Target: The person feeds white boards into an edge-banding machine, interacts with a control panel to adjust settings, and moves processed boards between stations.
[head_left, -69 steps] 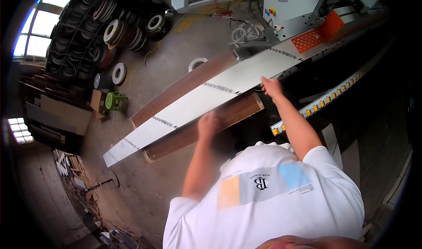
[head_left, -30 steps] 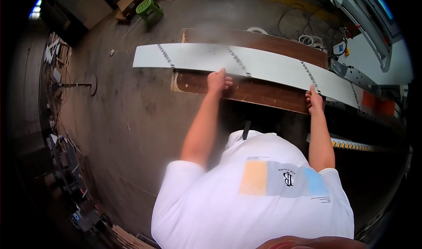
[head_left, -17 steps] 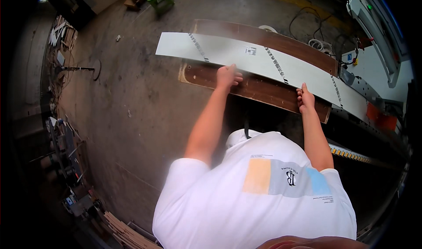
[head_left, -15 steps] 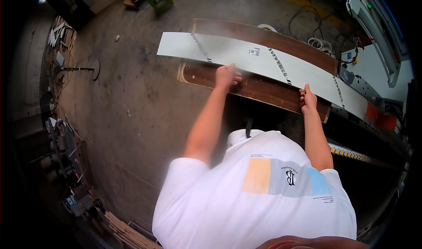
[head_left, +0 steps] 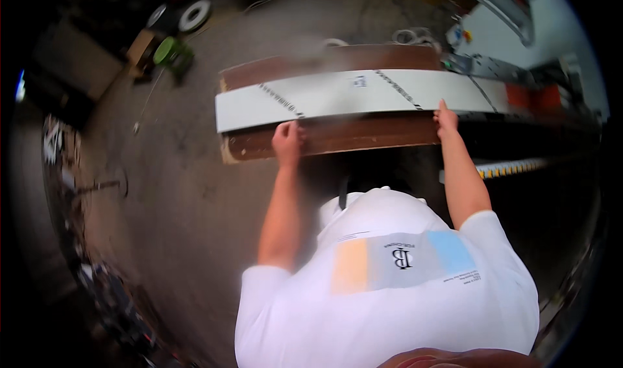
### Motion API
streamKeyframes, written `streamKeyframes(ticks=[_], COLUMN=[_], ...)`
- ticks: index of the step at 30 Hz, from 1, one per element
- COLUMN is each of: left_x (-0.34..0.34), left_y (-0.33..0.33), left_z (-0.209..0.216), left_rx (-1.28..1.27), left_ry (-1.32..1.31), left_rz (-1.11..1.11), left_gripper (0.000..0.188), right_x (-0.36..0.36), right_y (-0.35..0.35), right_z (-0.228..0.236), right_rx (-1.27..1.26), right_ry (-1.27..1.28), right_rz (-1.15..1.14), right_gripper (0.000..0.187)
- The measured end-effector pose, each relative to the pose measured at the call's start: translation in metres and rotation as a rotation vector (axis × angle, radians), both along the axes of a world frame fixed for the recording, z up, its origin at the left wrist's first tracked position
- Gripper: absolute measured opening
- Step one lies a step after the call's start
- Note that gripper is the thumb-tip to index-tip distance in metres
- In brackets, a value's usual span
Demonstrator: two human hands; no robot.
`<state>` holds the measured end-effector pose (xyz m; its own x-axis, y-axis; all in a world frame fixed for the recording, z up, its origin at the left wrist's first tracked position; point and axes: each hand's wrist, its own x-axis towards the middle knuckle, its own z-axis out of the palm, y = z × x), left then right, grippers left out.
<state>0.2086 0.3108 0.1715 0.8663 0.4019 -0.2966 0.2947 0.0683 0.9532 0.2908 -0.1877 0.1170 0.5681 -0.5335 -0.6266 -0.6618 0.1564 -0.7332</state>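
Note:
A long white board (head_left: pixel 331 97) with dark diagonal printed bands and a small label lies across a wider brown board (head_left: pixel 350 132). At its near edge, toward the left end, my left hand (head_left: pixel 287 142) is closed with curled fingers, the thumb side meeting the edge. My right hand (head_left: pixel 446 119) pinches the same edge farther right, thumb on top and fingers curled below. The board's right end runs toward a red block (head_left: pixel 544 98) on a machine. Motion blurs the picture somewhat, and the undersides of the fingers are hidden.
Beyond the machine bed (head_left: pixel 487 68), a pale cabinet (head_left: pixel 551 27) rises at the right. A row of yellow pieces (head_left: pixel 509 169) sits below my right forearm. Far left stand a green stool (head_left: pixel 174 53) and a cardboard box (head_left: pixel 142 49). Coiled hose (head_left: pixel 415 37) lies behind the boards.
My view has turned, and the white board now lies more level across it. Its right end reaches the red block. My left hand shows nearer the board's left end.

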Motion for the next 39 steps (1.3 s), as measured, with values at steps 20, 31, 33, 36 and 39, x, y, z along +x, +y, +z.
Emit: streamKeyframes(ticks=[20,31,33,36,39], left_x=[0.017,0.034,0.033,0.034,0.035], left_y=[0.223,0.249,0.251,0.252,0.255], left_z=[0.032,0.024,0.025,0.023,0.022], left_rx=[1.308,1.302,1.291,1.269,1.293], left_ry=[-0.472,-0.567,-0.551,-0.551,-0.528], left_rz=[-0.575,-0.723,-0.747,-0.760,-0.779], left_gripper=[0.021,0.010,0.021,0.023,0.021], right_x=[-0.030,-0.034,-0.035,-0.035,-0.038], right_y=[0.283,0.289,0.288,0.287,0.295], right_z=[0.050,0.062,0.061,0.059,0.064], right_rx=[0.125,0.062,0.069,0.078,-0.227], right_ry=[-0.107,-0.077,-0.074,-0.072,-0.046], right_rz=[0.066,0.034,0.022,-0.020,0.114], right_gripper=[0.045,0.043,0.043,0.045,0.055])
